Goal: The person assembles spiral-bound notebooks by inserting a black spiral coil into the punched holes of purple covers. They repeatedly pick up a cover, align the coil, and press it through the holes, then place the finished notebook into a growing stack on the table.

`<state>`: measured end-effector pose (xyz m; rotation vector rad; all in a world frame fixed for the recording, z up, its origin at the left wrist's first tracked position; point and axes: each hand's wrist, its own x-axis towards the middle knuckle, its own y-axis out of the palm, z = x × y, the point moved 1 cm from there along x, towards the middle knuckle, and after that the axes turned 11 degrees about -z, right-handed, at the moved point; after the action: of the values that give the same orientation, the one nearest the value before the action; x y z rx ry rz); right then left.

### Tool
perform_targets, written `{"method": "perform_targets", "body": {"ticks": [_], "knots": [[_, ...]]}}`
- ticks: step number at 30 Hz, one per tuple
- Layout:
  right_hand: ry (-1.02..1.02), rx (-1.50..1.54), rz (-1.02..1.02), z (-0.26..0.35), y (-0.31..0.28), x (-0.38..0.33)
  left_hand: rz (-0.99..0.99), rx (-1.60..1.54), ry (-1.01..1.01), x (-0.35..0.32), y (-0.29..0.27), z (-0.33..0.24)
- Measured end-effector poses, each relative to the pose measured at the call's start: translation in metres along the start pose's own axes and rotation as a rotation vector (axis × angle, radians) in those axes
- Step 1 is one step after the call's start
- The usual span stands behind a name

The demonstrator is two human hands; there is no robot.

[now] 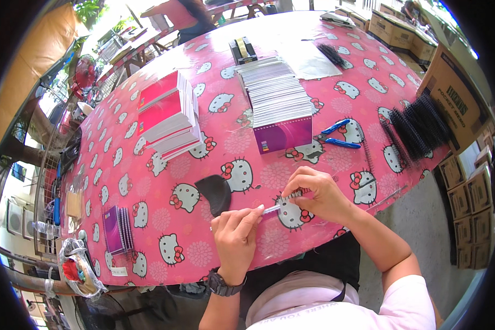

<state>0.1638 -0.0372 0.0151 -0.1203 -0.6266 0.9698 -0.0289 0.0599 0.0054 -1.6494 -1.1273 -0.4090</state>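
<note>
My left hand [235,236], with a dark watch at the wrist, is closed on a thin notebook [271,209] that I see nearly edge-on. Across from it, the bent fingers of my right hand [319,192] pinch a dark spiral binding coil [295,193] at the notebook's far end. How far the coil runs through the pages is too small to make out. Just beyond my left hand a black curved piece [214,193] lies on the table. Blue-handled pliers [340,135] rest past my right hand, beside a long row of purple-covered notebooks [282,136].
Pink-covered notebook stacks [168,118] stand left of centre on the patterned pink tablecloth [275,176]. Bound purple notebooks [115,231] lie at the left edge. Black coils [421,126] pile up at right against a cardboard box [456,99]. A tape dispenser [243,50] sits farther back.
</note>
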Motion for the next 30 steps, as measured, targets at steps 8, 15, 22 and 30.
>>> {"method": "perform_targets", "body": {"ticks": [8,15,22,30], "knots": [[-0.002,0.081,0.199,0.005,-0.003,0.002,0.012,-0.017,-0.019,0.002,-0.003,-0.002],[0.05,0.013,0.287,0.007,-0.008,-0.001,0.041,0.015,-0.025,0.003,-0.005,-0.005],[0.247,0.022,0.454,0.014,-0.007,0.001,0.166,-0.092,0.006,0.009,0.002,-0.021],[-0.308,-0.171,0.551,-0.034,0.057,0.075,0.232,-0.116,0.136,0.008,-0.001,-0.021]]}}
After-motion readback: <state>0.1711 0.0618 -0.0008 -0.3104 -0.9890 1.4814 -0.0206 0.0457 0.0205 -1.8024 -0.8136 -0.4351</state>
